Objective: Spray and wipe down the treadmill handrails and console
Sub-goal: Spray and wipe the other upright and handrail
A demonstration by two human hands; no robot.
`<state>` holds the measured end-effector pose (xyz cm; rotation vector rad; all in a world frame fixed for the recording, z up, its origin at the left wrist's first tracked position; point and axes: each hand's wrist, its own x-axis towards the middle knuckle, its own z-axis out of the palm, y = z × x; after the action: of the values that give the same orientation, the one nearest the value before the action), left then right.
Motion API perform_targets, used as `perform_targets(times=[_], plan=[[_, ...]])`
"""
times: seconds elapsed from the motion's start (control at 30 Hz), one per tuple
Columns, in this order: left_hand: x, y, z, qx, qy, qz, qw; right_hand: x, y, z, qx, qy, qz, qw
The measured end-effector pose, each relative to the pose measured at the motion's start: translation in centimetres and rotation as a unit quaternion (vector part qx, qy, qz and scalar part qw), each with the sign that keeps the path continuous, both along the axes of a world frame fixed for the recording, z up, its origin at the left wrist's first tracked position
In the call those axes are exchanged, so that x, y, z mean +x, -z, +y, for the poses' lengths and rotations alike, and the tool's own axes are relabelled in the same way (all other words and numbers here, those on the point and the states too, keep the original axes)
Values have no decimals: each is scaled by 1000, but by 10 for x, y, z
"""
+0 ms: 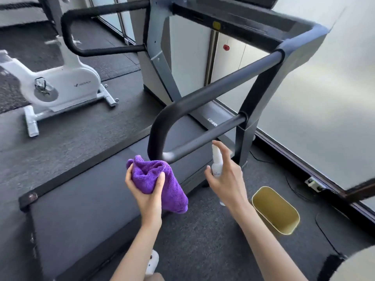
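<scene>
Your right hand (224,175) grips spray bottle (216,161), index finger on nozzle. Left hand (146,189) clutches purple cloth (156,177), touching bend of near handrail (213,89). Rail's long axis runs up-right from both hands toward console (239,16); cloth hand nearer bend.

A small gym or fitness room is showing here: a treadmill (203,94) is filling the centre of the frame, a white exercise bike (58,84) is standing at upper left, and dark rubber flooring (71,128) is lying underneath.
</scene>
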<state>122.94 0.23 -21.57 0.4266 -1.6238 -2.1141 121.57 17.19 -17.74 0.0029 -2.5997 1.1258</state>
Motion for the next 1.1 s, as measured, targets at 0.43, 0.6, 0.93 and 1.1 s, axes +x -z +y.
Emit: perform_targets(times=[0.43, 0.6, 0.93, 1.1], plan=[[-11, -3, 67, 35, -126, -33, 991, -56, 2, 59, -18, -153, -52, 987], [-12, -2, 78, 34, -179, -40, 982, -65, 7, 67, -18, -200, -45, 979], [-23, 0, 144, 23, -327, -44, 944, -116, 11, 102, -16, -345, -64, 936], [-33, -10, 180, 16, -378, -32, 925, -137, 3, 112, 1, -400, -59, 915]])
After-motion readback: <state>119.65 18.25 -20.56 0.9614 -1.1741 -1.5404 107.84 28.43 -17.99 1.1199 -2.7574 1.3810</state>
